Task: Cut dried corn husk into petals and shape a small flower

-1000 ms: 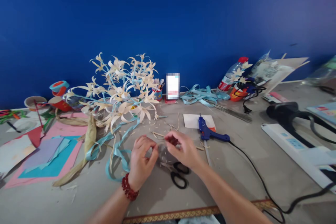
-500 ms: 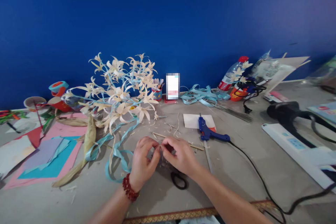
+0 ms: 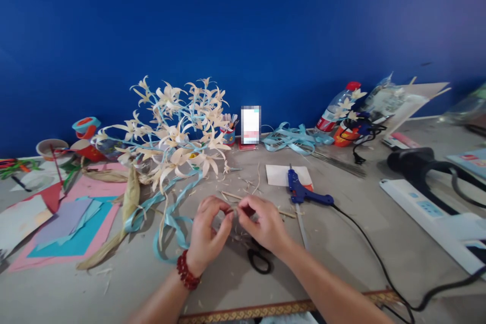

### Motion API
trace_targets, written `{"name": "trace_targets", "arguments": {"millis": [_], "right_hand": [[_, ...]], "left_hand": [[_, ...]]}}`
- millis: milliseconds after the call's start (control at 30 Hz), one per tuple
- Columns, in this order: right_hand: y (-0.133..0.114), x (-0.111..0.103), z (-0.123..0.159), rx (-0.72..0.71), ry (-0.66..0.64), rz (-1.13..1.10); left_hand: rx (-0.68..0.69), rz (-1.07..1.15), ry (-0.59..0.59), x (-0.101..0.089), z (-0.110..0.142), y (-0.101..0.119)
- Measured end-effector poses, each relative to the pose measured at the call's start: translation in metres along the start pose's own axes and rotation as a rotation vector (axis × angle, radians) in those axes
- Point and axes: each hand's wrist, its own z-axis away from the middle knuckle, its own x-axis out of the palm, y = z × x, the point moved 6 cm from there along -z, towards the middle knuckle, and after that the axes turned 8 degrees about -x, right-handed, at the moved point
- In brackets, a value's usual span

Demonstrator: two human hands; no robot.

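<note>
My left hand point(image 3: 207, 235), with a red bead bracelet at the wrist, and my right hand point(image 3: 264, 223) meet fingertip to fingertip above the grey table point(image 3: 341, 243). Both pinch a small pale piece between them, too small to name. Black-handled scissors point(image 3: 257, 258) lie on the table right under my right hand, partly hidden by it. A thin wooden stick point(image 3: 261, 205) lies just behind my fingers. A spray of cream paper flowers on light blue ribbon stems point(image 3: 174, 131) stands to the back left.
A blue glue gun point(image 3: 301, 191) with a black cord point(image 3: 375, 263) lies to the right on white paper. Coloured paper sheets point(image 3: 72, 223) cover the left. Blue ribbon point(image 3: 292, 137), a bottle point(image 3: 336, 106), a black tool point(image 3: 417, 162) and a white power strip point(image 3: 425, 210) sit to the right.
My hands drew closer together, from a small gap to fingertips touching, and shifted slightly over the scissors. Nothing else on the table moved.
</note>
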Motion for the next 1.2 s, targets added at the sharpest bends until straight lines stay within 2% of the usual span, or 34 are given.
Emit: {"name": "trace_targets", "arguments": {"millis": [233, 433, 500, 600, 700, 833, 900, 1033, 1200], "right_hand": [[0.001, 0.007, 0.000, 0.050, -0.040, 0.031], [0.014, -0.019, -0.003, 0.056, 0.116, 0.059], [0.010, -0.017, -0.004, 0.035, 0.081, 0.007], [-0.001, -0.003, -0.004, 0.002, -0.047, -0.027], [-0.002, 0.004, -0.002, 0.007, -0.074, 0.025], [0.008, -0.011, -0.003, 0.029, 0.046, 0.106], [0.012, -0.020, -0.004, 0.055, 0.104, 0.065], [0.005, -0.010, -0.005, 0.042, -0.015, -0.097], [-0.004, 0.003, -0.003, 0.005, -0.054, 0.021]], "left_hand": [[0.057, -0.090, 0.004, 0.005, 0.003, 0.006], [0.027, -0.072, 0.073, -0.001, 0.003, 0.000], [0.025, -0.069, 0.063, 0.000, 0.003, 0.001], [0.020, -0.072, 0.025, 0.003, 0.003, 0.002], [0.012, -0.079, 0.003, 0.005, 0.003, 0.003], [0.003, -0.067, 0.026, 0.003, 0.003, 0.000], [0.003, -0.053, 0.049, 0.001, 0.003, -0.001], [0.000, -0.037, 0.039, 0.002, 0.003, 0.000], [-0.026, -0.044, 0.002, 0.005, 0.002, -0.001]]}}
